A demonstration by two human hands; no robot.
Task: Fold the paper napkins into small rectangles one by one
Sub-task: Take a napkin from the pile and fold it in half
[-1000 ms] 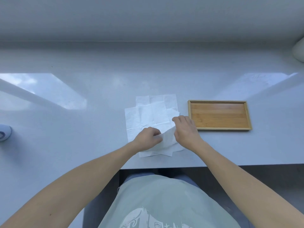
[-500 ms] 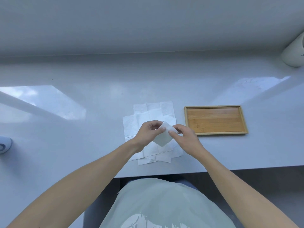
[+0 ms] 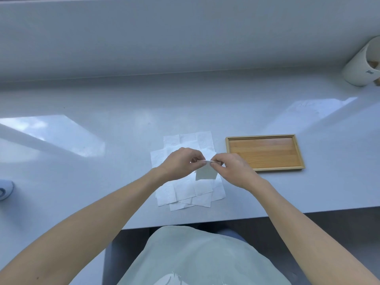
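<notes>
— Holding what, those two hands?

— One napkin (image 3: pixel 205 172). The left hand (image 3: pixel 181 164) and right hand (image 3: pixel 232 168) each pinch its top edge, grip pressed tight on the paper. It hangs over the pile (image 3: pixel 185 190) on the desk (image 3: pixel 123 124).

— What else is near?

— A wooden tray (image 3: pixel 264 153) sits just right of the pile. A white cup (image 3: pixel 363 64) lies far back on the right. The hands hide the middle of the pile.
</notes>
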